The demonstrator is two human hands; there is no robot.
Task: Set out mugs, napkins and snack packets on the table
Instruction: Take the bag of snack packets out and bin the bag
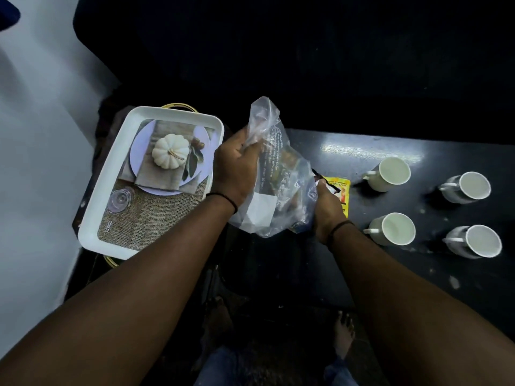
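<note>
2 hands [237, 168] [327, 207] grip 1 plastic bag [274, 174]; 4 mugs [388, 174], 1 tray [117, 174].

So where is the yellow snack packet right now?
In the head view the yellow snack packet lies on the dark table just right of centre, partly under the right hand and the clear plastic bag, left of the four mugs.
</note>
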